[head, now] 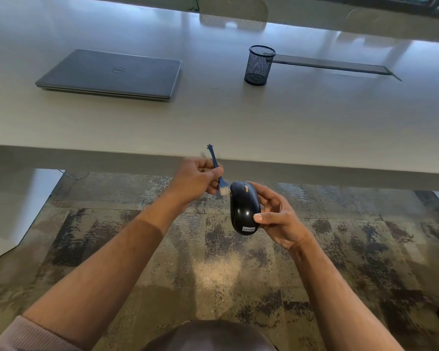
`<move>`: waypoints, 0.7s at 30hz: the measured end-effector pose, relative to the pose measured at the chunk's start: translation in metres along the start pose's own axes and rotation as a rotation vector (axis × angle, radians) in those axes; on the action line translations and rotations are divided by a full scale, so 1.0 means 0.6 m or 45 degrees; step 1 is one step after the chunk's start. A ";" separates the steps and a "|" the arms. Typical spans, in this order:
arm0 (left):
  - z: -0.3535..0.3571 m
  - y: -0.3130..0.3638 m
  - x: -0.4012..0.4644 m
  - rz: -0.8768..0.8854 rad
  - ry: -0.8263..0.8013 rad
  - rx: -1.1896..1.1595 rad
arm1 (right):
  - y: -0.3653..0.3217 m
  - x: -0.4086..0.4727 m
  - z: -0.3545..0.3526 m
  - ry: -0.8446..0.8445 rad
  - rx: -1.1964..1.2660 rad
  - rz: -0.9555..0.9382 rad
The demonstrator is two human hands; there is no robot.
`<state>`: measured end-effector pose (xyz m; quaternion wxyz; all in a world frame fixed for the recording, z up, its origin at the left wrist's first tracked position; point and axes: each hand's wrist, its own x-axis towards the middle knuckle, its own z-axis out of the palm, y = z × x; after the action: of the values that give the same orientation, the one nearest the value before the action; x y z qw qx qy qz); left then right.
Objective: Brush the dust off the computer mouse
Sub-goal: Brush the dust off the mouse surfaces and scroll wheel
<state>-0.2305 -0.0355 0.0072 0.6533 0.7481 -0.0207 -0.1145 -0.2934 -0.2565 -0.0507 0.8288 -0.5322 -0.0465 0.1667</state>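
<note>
A black computer mouse (244, 208) is held in mid-air in front of the near edge of a pale desk (213, 117), above a mottled carpet (213, 262). It is gripped by the right hand (276, 219), whose thumb is pressed against the mouse's right side near the white label, while the other fingers are curled loosely around its far side and underside. The mouse's top shell and scroll wheel are turned toward the camera, with its front end pointing away.

A small blue brush (218, 173) is pinched in the left hand (195, 179), whose fingers are closed tightly around the thin handle. The pale bristles are pointed down and to the right, and are seen just touching the mouse's far left edge. The handle's top end is seen rising over the desk edge.

Farther back on the desk, a closed grey laptop (112, 74) is seen at left and a black mesh pen cup (259, 65) at right, well apart.
</note>
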 end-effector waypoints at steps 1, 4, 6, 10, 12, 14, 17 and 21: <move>-0.002 -0.001 0.001 0.007 0.073 -0.007 | 0.001 0.000 0.001 -0.022 0.007 0.007; -0.007 -0.001 0.008 0.013 0.244 -0.053 | 0.002 0.002 0.007 -0.072 0.013 0.020; -0.005 0.000 0.010 0.015 0.278 -0.069 | 0.002 0.005 0.010 -0.078 0.007 0.020; 0.007 -0.003 -0.003 0.020 0.259 -0.086 | 0.003 0.011 0.012 -0.043 0.001 0.007; 0.014 -0.008 -0.012 0.032 0.258 -0.100 | 0.003 0.012 0.010 -0.008 -0.007 0.003; 0.017 -0.011 -0.021 0.043 0.297 -0.141 | 0.003 0.012 0.008 0.022 0.000 0.000; 0.017 -0.008 -0.026 0.050 0.385 -0.213 | 0.004 0.011 0.006 0.037 0.003 0.003; 0.013 -0.003 -0.025 0.035 0.436 -0.253 | 0.005 0.013 0.010 0.002 -0.014 0.024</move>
<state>-0.2469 -0.0404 0.0068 0.7194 0.6882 0.0918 0.0221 -0.2884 -0.2475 -0.0514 0.8244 -0.5371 -0.0416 0.1737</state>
